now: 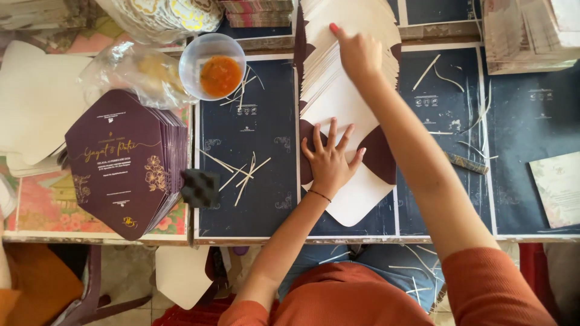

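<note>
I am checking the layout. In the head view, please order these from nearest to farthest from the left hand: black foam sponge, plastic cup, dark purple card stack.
From the left hand:
1. Black foam sponge, on its left.
2. Plastic cup, up and left.
3. Dark purple card stack, far left.

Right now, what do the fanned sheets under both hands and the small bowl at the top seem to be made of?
Fanned sheets: thin card or stiff paper, matte cream with maroon flaps; they lie flat with crisp cut edges. Small bowl: probably clear plastic, translucent wall, orange liquid visible inside. Left hand presses on the sheets; right hand touches the fan higher up.
</note>
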